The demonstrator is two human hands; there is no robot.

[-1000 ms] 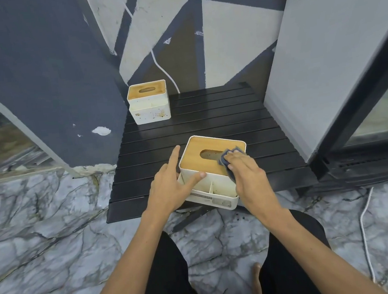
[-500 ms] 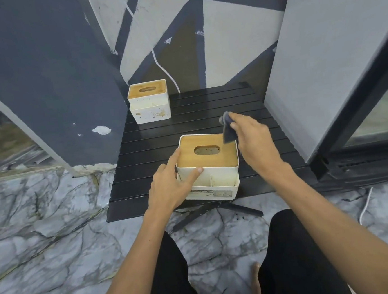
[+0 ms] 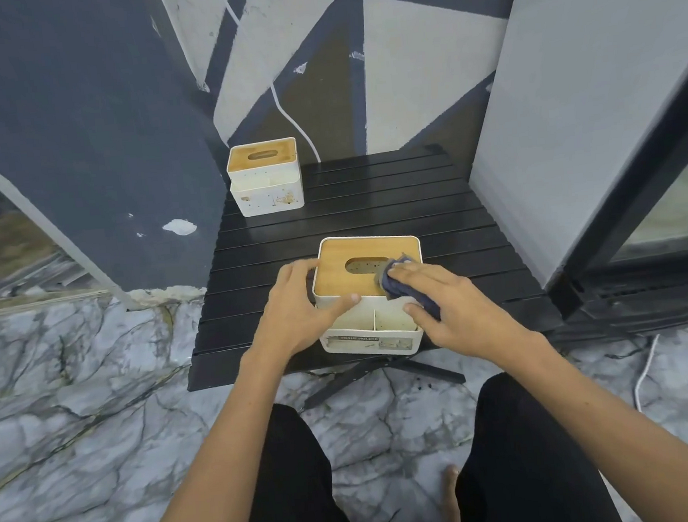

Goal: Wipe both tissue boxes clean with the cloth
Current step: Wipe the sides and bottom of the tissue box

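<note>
The near tissue box point(image 3: 348, 277), white with a wooden lid and an oval slot, stands at the front of the black slatted table point(image 3: 392, 215). My left hand point(image 3: 300, 306) grips its left side, thumb across the front edge of the lid. My right hand point(image 3: 450, 309) holds a dark blue cloth point(image 3: 398, 283) and presses it on the lid's right front corner. The second tissue box point(image 3: 264, 176), of the same kind with brown stains on its front, sits at the table's far left corner.
A dark grey wall panel point(image 3: 73, 138) stands left of the table and a light grey panel point(image 3: 569, 95) right of it. A white cable point(image 3: 297, 127) hangs behind the far box; another cable point(image 3: 645, 371) lies on the marble floor at right. My legs are below.
My right hand lifted the cloth off the lid to behind the box's far right corner, then came back down onto the lid's right front. The box was turned square to me.
</note>
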